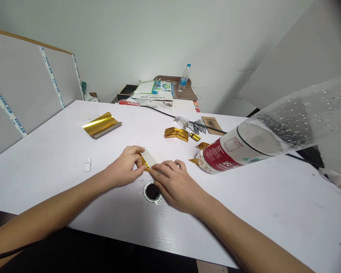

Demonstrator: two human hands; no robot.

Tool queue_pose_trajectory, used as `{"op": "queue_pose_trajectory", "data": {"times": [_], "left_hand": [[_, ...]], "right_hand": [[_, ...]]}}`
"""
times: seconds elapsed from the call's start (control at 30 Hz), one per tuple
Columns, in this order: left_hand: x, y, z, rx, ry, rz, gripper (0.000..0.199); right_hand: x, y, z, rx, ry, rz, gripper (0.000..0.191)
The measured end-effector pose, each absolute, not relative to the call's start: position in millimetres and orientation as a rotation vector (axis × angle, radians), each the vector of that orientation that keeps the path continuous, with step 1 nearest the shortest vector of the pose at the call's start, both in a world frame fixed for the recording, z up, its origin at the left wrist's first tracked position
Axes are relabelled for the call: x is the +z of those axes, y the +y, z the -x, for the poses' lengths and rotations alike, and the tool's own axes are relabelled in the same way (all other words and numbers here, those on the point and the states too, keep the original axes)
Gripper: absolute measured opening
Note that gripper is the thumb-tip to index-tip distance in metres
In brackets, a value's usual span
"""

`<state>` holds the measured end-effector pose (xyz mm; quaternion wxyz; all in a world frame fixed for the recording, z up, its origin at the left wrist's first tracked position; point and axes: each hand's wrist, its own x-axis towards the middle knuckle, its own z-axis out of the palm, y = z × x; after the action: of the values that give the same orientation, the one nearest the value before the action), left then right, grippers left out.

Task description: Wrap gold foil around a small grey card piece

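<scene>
Left hand [128,165] pinches small shiny gold foil [144,162] beside flat whitish strip [149,156]; right hand [176,184] touches foil's near end, grip unclear.

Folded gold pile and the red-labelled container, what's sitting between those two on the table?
In the head view, a small yellow-and-black item lies there and, nearer the red-labelled container, a small gold piece.

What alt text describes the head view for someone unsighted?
Left hand and right hand touch gold foil beside a white strip on a white table, beyond a round dark disc. A curled gold sheet lies left, a red-labelled container right.
</scene>
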<state>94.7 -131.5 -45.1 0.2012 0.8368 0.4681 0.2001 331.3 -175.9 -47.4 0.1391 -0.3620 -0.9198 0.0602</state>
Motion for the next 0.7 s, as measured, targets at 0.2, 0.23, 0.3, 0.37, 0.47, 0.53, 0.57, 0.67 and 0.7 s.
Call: {"op": "queue_pose_trajectory", "data": {"times": [0.2, 0.23, 0.3, 0.37, 0.47, 0.53, 0.57, 0.67, 0.7], "left_hand": [[-47.0, -131.4, -94.5, 0.58, 1.303, -2.352, 0.022], [-47.2, -131.4, -94.5, 0.583, 1.302, -2.352, 0.022], [-47.3, -131.6, -94.5, 0.582, 1.303, -2.352, 0.022], [-46.7, -131.8, -94.7, 0.578, 1.302, -2.352, 0.022], [-45.8, -131.7, -95.0, 0.583, 1.3, -2.353, 0.022], [-45.4, -131.2, -95.1, 0.584, 1.299, -2.356, 0.022], [-45.4, -130.7, -95.2, 0.582, 1.298, -2.357, 0.022], [-45.3, -129.3, -95.4, 0.568, 1.3, -2.359, 0.021], [-45.2, -128.9, -95.5, 0.561, 1.303, -2.359, 0.021]], "right_hand": [[-46.9, -176.9, -331.0, 0.15, -2.682, 1.047, 0.043], [-46.7, -177.0, -330.9, 0.15, -2.685, 1.053, 0.043], [-46.4, -177.2, -330.7, 0.153, -2.687, 1.069, 0.042], [-46.3, -177.3, -330.6, 0.152, -2.686, 1.076, 0.042], [-46.1, -177.6, -330.1, 0.141, -2.681, 1.072, 0.042], [-45.7, -177.9, -329.5, 0.137, -2.685, 1.074, 0.043], [-45.3, -178.1, -329.1, 0.138, -2.689, 1.077, 0.044], [-43.9, -178.6, -327.3, 0.168, -2.696, 1.101, 0.045], [-43.3, -178.7, -326.7, 0.18, -2.696, 1.112, 0.045]]}}
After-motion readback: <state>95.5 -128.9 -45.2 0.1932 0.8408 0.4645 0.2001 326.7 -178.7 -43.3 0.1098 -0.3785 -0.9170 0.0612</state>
